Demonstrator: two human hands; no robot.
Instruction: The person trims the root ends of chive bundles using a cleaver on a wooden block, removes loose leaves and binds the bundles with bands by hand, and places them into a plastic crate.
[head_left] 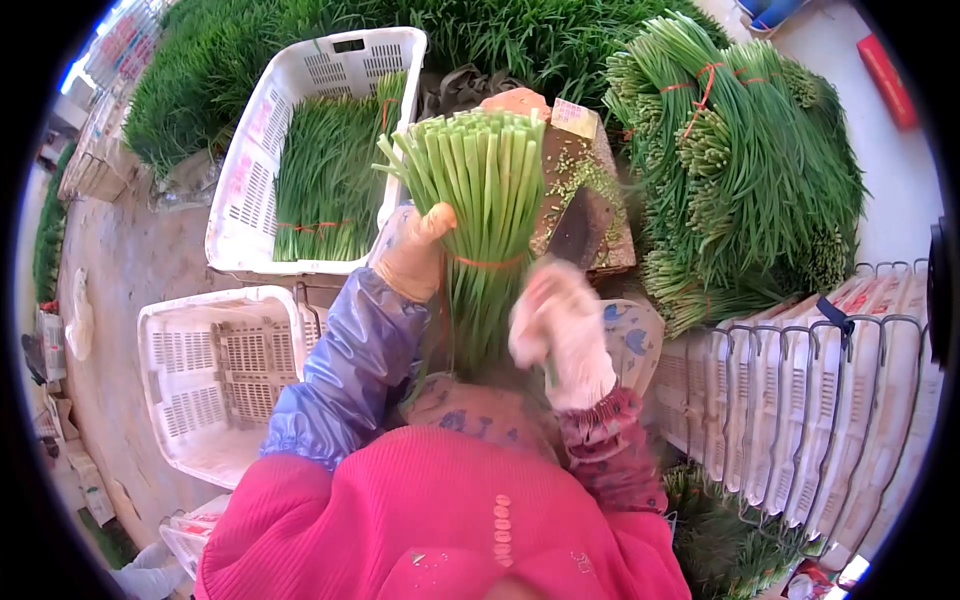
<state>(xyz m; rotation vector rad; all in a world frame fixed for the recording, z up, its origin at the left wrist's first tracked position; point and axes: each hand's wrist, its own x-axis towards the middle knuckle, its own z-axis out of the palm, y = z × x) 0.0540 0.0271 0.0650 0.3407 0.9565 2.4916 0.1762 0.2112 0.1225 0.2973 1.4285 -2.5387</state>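
Observation:
A thick bundle of garlic chives [470, 170] stands upright before me, cut pale ends up, a red band round its middle. My left hand [415, 255], gloved, is closed round the bundle's left side, thumb in front and the other fingers hidden behind the stems. My right hand [562, 325], in a pale glove and blurred by motion, is closed on a knife [580, 228] just right of the bundle. The knife's dark blade points up and away, over a chopping block [612, 235] strewn with small green trimmings.
A white crate [245, 165] at upper left holds banded chives; another white crate [175, 375] stands nearer. Banded chive bundles [750, 160] are heaped at right, above stacked white crates [790, 400]. Loose chives [490, 45] lie across the back.

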